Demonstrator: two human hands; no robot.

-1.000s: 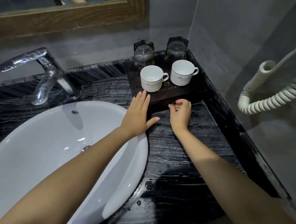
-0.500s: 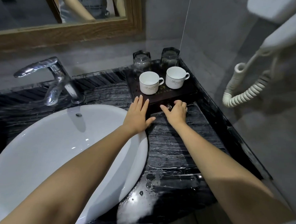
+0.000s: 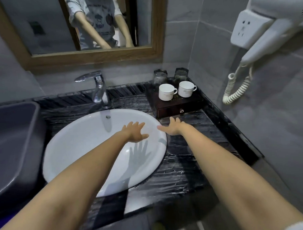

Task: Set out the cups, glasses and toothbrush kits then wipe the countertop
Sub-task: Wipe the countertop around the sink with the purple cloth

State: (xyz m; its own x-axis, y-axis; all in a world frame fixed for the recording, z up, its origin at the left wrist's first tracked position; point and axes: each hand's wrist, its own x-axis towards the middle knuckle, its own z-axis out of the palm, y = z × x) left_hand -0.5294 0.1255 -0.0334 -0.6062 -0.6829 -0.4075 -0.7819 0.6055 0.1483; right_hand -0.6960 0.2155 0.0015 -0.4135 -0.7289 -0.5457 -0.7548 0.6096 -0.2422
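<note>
We see two white cups [image 3: 166,94] [image 3: 186,91] standing side by side on a dark wooden drawer box [image 3: 179,108] in the back right corner of the black marble table [image 3: 186,158]. Just behind them two glasses [image 3: 160,78] [image 3: 180,75] stand against the wall. The box's drawer is closed, its small knob [image 3: 181,111] facing us. Our hands are both empty with fingers spread: the left hand [image 3: 135,132] hovers above the white sink [image 3: 66,152], casting a shadow in the bowl, and the right hand [image 3: 172,128] is over the table just in front of the box, apart from it. A chrome faucet [image 3: 99,89] stands behind the sink, a grey bin [image 3: 14,145] lies to the left, and a hair dryer [image 3: 264,28] hangs on the right wall.
</note>
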